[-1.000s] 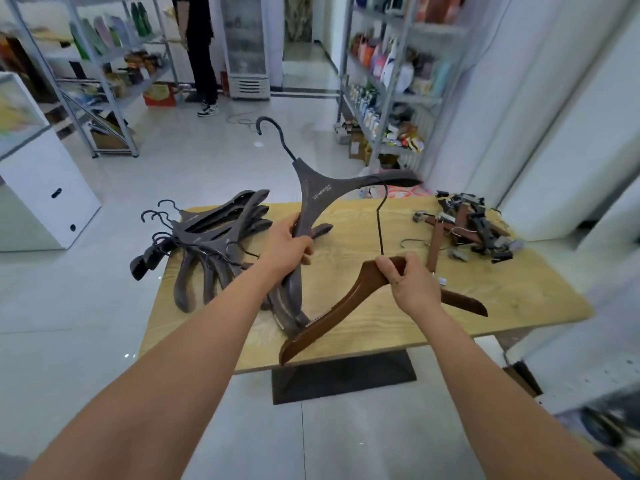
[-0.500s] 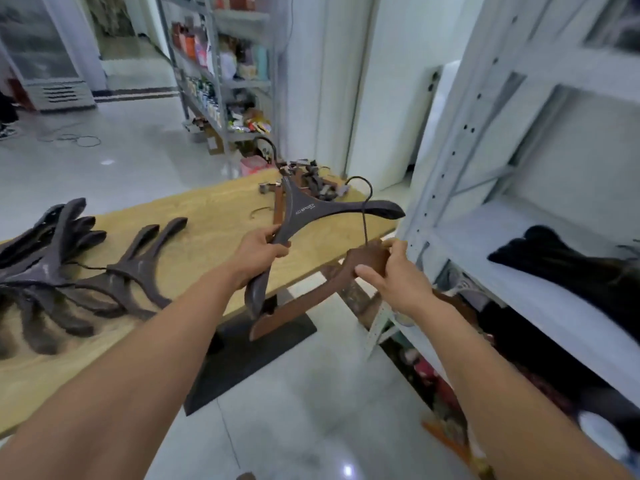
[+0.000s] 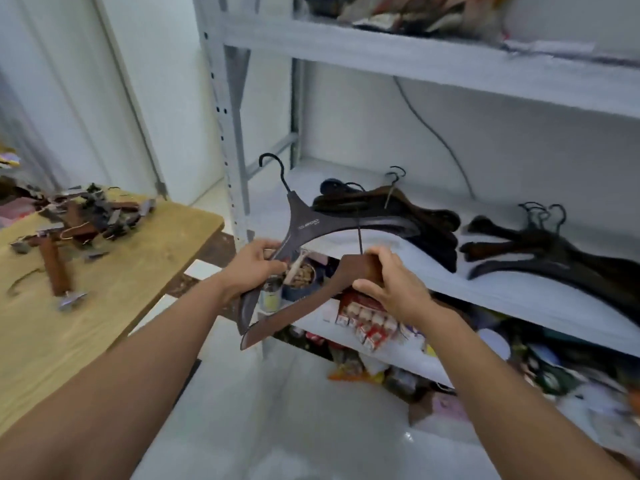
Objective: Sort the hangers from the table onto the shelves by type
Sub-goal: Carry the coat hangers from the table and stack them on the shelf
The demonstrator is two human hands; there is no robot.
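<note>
My left hand (image 3: 254,266) grips a dark grey plastic hanger (image 3: 313,225) by one arm, its hook pointing up in front of the white shelf (image 3: 519,292). A brown wooden hanger (image 3: 298,308) is held at its neck by my right hand (image 3: 391,285), just below and in front of the shelf edge. On that shelf lie a heap of brown wooden hangers (image 3: 398,211) on the left and a heap of dark hangers (image 3: 540,244) on the right. The wooden table (image 3: 114,271) at left carries a pile of clip hangers (image 3: 90,216).
A grey steel upright (image 3: 228,133) of the rack stands between table and shelf. The lower shelf holds red boxes (image 3: 367,318), tins and clutter. An upper shelf (image 3: 415,50) carries mixed items. White tiled floor (image 3: 277,410) lies below my arms.
My view has swung right from the table to the rack. Both hands carried their hangers away from the table and now hold them right before the middle shelf.
</note>
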